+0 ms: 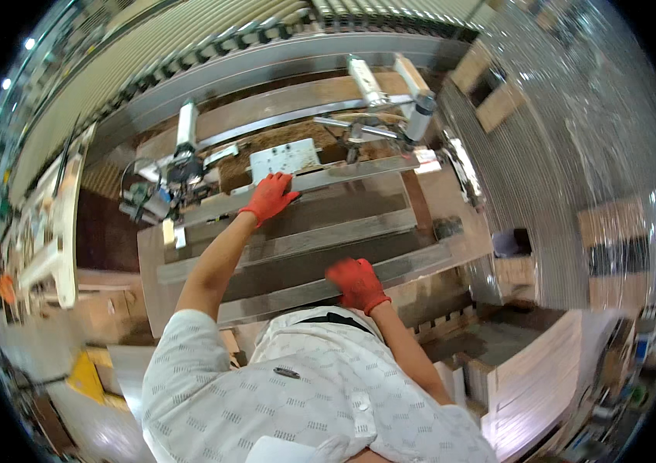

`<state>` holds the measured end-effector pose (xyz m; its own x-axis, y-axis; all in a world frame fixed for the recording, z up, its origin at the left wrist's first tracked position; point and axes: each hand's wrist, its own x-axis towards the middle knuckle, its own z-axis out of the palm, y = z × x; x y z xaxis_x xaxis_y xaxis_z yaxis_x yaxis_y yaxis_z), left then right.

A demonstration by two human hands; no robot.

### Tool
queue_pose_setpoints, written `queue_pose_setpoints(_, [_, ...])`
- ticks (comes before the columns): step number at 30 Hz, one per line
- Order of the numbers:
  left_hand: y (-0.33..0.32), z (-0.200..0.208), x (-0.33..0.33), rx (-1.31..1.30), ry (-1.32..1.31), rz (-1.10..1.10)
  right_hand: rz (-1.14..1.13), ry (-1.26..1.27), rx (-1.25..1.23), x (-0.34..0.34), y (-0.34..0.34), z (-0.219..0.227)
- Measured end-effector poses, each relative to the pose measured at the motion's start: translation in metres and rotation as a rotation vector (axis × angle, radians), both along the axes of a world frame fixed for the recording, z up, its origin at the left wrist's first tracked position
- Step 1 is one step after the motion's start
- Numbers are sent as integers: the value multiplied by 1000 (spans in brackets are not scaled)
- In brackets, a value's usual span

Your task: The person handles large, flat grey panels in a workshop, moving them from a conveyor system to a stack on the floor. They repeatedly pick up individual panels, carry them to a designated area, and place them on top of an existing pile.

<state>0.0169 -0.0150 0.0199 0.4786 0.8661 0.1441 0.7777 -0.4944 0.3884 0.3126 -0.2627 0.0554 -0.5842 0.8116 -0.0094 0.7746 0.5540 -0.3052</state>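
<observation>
My left hand [270,199], in a red glove, lies on the far grey strip [343,176] of the machine bed, below a pale metal plate [284,157]. Its thumb stands apart from the fingers. Closer to my body, my right hand [360,285], also red-gloved, is over the nearest grey strip [413,265]. Its fingertips are smeared by motion, and I cannot make out anything in them. Between the hands another grey strip [328,237] runs across the brown bed [463,239].
Beyond the hands stand metal cylinders [187,123] and clamp-like fittings [419,116], with sawdust [281,137] around them. Film-wrapped stacked sheets [544,162] rise at the right. A pale wooden frame [65,239] is at the left, and boards [536,378] stand at the lower right.
</observation>
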Motion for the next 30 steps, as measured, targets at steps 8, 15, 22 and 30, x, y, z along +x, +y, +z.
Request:
queue_pose_setpoints(8, [-106, 100, 4, -21, -83, -59, 5, 119, 42, 1, -5, 14])
queue_pose_setpoints(15, [-166, 91, -29, -77, 43, 10, 31, 134, -16, 6, -4, 14])
queue_pose_setpoints(22, [-174, 77, -34, -105, 50, -65, 44, 221, 66, 11, -3, 13])
queue_pose_setpoints(30, [-212, 157, 15, -427, 94, -210, -48, 225, 94, 15, 28, 74])
